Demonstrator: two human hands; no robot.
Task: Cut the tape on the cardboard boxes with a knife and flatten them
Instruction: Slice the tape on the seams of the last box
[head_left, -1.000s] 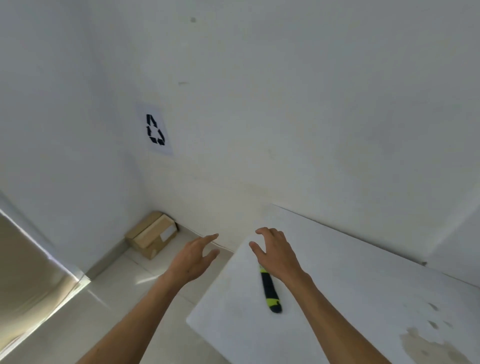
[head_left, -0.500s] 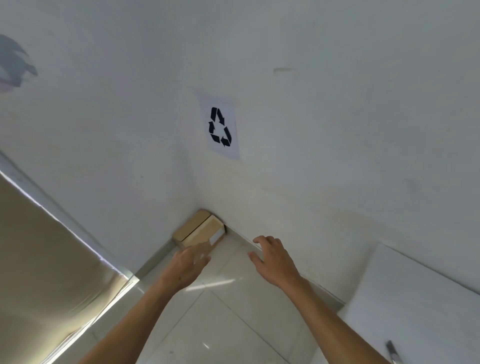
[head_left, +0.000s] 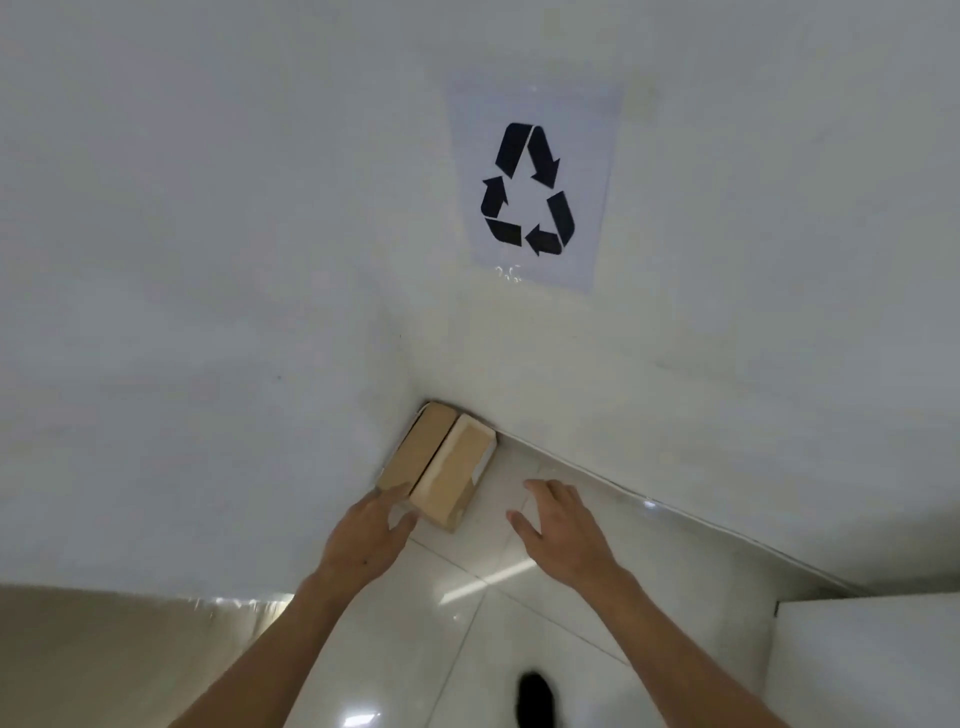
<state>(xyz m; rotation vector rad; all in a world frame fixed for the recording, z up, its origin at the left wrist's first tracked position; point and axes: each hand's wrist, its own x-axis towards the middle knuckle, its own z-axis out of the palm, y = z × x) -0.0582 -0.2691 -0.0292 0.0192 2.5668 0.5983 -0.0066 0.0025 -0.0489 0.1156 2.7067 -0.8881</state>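
I see two cardboard boxes (head_left: 439, 462) wedged in the floor corner under a recycling sign (head_left: 530, 189), left hand (head_left: 366, 540) and right hand (head_left: 563, 535) fingers spread, gripping nothing, table (head_left: 872, 670) at right.

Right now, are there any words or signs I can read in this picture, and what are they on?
No words or numbers can be read.
Recycling sign: three black chasing arrows, no letters, on a white paper sheet stuck to the wall.
White label on the side of the cardboard boxes: too small and turned away to read.
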